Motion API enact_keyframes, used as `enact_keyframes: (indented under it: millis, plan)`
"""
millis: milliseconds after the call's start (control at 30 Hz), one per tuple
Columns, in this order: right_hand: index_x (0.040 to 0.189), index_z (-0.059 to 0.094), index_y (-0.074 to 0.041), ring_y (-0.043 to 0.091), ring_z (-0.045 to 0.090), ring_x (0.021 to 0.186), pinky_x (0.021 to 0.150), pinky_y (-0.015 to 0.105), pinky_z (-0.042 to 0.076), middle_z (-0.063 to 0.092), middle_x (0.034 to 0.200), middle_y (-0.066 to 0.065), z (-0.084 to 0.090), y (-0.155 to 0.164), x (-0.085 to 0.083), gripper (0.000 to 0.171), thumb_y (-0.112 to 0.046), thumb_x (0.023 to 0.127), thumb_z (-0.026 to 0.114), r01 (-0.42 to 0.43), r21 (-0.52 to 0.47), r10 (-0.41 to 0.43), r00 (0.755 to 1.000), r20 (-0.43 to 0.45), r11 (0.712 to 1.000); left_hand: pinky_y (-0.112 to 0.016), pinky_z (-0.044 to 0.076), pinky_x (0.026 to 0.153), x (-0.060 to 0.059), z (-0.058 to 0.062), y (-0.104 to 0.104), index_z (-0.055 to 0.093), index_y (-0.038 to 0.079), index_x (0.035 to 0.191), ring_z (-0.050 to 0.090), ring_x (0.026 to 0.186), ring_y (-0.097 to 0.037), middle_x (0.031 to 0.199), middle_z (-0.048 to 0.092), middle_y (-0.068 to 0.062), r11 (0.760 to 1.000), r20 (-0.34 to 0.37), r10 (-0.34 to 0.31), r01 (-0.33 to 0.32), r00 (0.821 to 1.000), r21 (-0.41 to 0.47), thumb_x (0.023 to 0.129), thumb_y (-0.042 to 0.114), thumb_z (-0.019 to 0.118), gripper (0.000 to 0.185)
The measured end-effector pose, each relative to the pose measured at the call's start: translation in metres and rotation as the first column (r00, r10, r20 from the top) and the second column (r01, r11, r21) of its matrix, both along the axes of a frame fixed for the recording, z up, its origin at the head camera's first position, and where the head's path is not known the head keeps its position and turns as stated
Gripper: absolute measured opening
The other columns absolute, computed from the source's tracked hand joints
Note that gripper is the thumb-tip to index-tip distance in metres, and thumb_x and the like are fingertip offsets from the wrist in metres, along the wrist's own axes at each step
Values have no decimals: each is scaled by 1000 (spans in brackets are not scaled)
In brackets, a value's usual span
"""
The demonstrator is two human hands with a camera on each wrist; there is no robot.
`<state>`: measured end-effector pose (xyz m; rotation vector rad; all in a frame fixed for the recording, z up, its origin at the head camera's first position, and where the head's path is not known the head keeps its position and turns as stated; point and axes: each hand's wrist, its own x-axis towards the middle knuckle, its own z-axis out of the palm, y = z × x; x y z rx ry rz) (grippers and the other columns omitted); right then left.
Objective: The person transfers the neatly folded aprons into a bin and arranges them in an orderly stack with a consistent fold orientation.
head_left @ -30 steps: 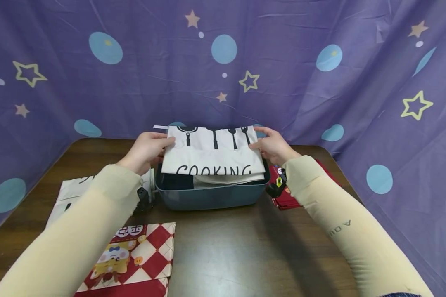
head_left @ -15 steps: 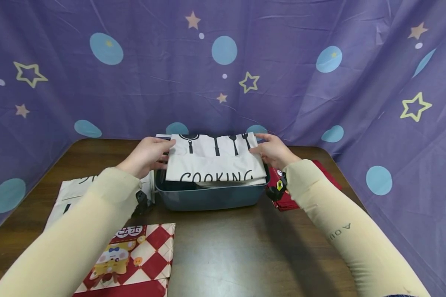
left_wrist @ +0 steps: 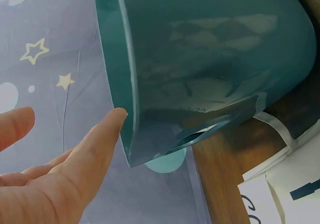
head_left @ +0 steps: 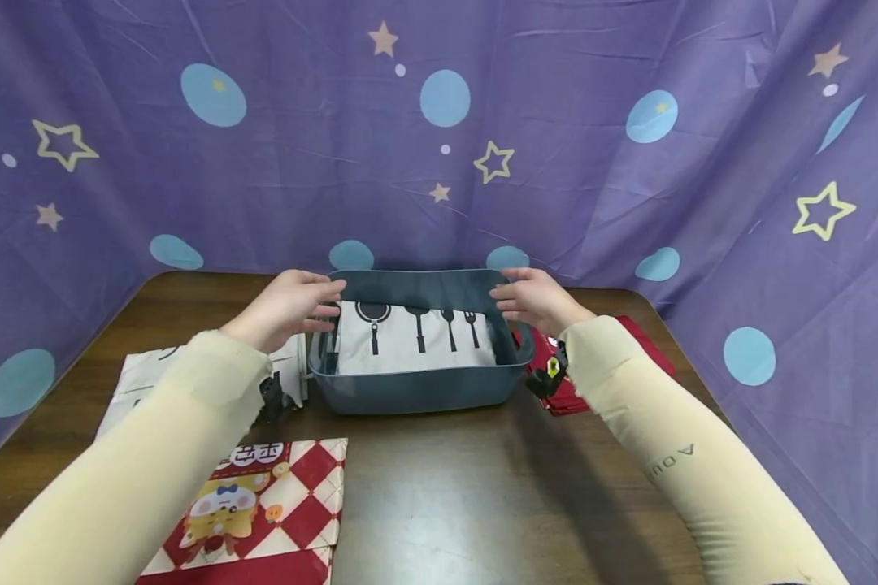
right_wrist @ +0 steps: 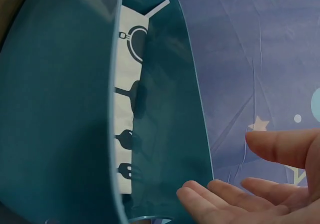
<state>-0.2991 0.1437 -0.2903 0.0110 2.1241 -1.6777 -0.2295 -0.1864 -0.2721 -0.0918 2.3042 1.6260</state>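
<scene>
A folded white cloth [head_left: 417, 341] printed with a black pan and cooking utensils lies inside the blue-grey bin [head_left: 417, 394]. My left hand [head_left: 293, 305] hovers over the bin's left end, fingers spread and holding nothing. Above the right end is my right hand [head_left: 537, 299], its fingers also apart with nothing between them. In the right wrist view, a strip of the printed cloth [right_wrist: 127, 108] shows between the bin's walls. The left wrist view has the bin's side [left_wrist: 215, 48] close to the left fingers.
Another white printed cloth [head_left: 135, 374] lies left of the bin, partly behind the left sleeve. A red-and-cream checked cloth [head_left: 310, 496] with a cartoon animal is at the front left. Folded red cloth [head_left: 567, 398] sits right of the bin. A purple curtain [head_left: 556, 211] hangs behind the table.
The white printed cloth has gone down from both hands into the bin, and its lettering no longer shows in the head view. Both hands have let go and stay above the bin's ends.
</scene>
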Motion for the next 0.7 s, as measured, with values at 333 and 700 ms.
enact_keyframes:
  millis: [333, 700]
  plan:
    - [157, 21, -5, 37, 43, 140, 115, 44, 38, 34, 157, 19, 1, -1, 3, 61, -7, 103, 48, -4, -48, 4, 1000, -2, 999, -45, 42, 112, 3, 1, -2, 15, -8, 154, 42, 140, -39, 154, 33, -29, 1000, -35, -17, 18, 999, 18, 106, 28, 44, 67]
    - [154, 28, -1, 36, 47, 137, 113, 41, 41, 38, 156, 18, 7, -4, 15, 53, -4, 103, 44, 3, -109, -6, 1000, -28, 994, -32, 49, 102, 11, 5, -3, 23, -5, 154, 50, 134, -33, 153, 39, -23, 999, -52, -23, 25, 998, 29, 105, 30, 47, 65]
